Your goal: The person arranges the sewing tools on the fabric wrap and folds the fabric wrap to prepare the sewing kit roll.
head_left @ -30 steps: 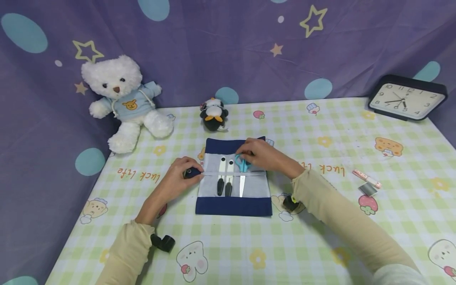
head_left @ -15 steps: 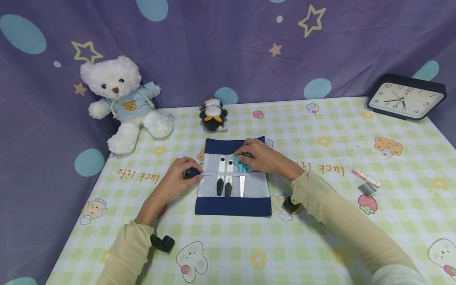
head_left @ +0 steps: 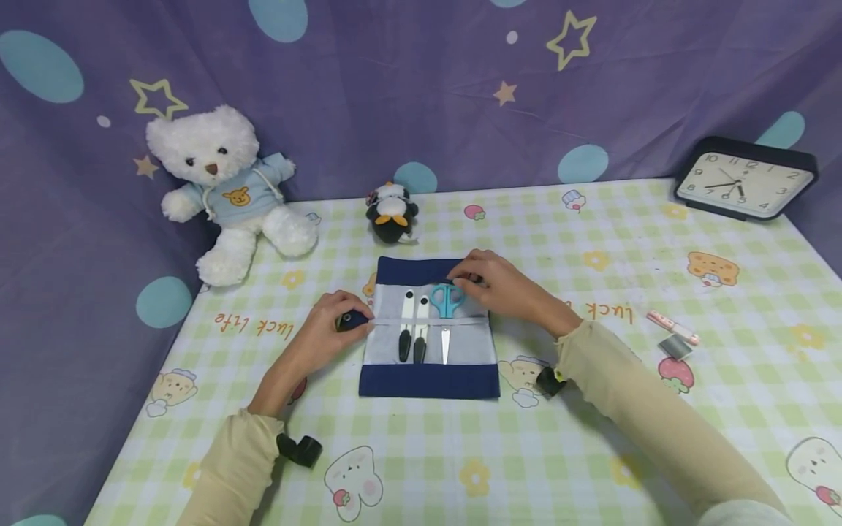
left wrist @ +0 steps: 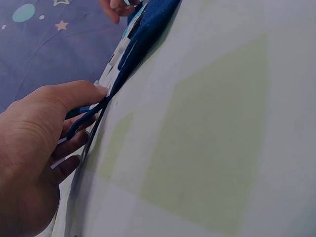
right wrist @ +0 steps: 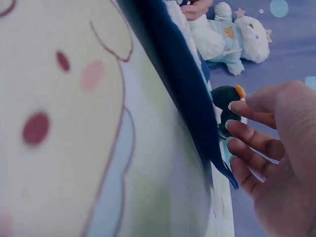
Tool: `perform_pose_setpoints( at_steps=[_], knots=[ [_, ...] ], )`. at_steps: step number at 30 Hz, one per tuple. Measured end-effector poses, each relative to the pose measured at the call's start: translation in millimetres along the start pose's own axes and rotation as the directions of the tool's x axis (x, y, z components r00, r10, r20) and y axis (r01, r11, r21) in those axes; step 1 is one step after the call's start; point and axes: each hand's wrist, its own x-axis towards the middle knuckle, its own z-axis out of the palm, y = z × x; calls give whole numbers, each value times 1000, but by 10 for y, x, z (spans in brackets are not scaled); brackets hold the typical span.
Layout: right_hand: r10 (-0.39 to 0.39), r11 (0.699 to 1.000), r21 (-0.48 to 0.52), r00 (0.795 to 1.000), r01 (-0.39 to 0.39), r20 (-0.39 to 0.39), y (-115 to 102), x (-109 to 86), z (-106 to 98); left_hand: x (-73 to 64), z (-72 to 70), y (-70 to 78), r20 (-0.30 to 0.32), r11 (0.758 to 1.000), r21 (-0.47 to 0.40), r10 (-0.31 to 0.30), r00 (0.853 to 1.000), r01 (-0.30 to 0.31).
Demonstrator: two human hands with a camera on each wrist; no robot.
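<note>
A navy and pale grey fabric tool case (head_left: 429, 381) lies unfolded on the table. Under its thin elastic band sit turquoise-handled scissors (head_left: 446, 299), blade toward me, and two slim white tools with black ends (head_left: 406, 321). My left hand (head_left: 329, 321) pinches the case's left edge by the band, near a navy snap tab (head_left: 351, 319); the left wrist view shows the thumb (left wrist: 91, 94) on top of the fabric. Above the scissors' handles hovers my right hand (head_left: 500, 283). Its fingers (right wrist: 249, 163) are loosely bent with nothing between them, beside the case's far right corner.
At the back left sits a white teddy bear (head_left: 226, 193), with a small penguin toy (head_left: 391, 212) behind the case. A black desk clock (head_left: 743, 179) stands back right. On the right lie a pink and white stick (head_left: 672, 327) and a small grey square (head_left: 675, 346).
My right hand has let go of the scissors' handles and moved slightly up and right, so the handles now show. The left hand keeps its hold on the case's edge.
</note>
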Motion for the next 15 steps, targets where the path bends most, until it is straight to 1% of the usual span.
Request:
perform_pose_setpoints(
  at_steps=[8,15],
  knots=[
    [24,1000,19,997,-23,-70,47,-176,-203,-1,6,-7,-1,1000,-2,2,1000,-2],
    [61,998,5,987,-61,-149,135,-413,-455,-4,6,-1,-3,1000,2,-1,1000,1]
  ],
)
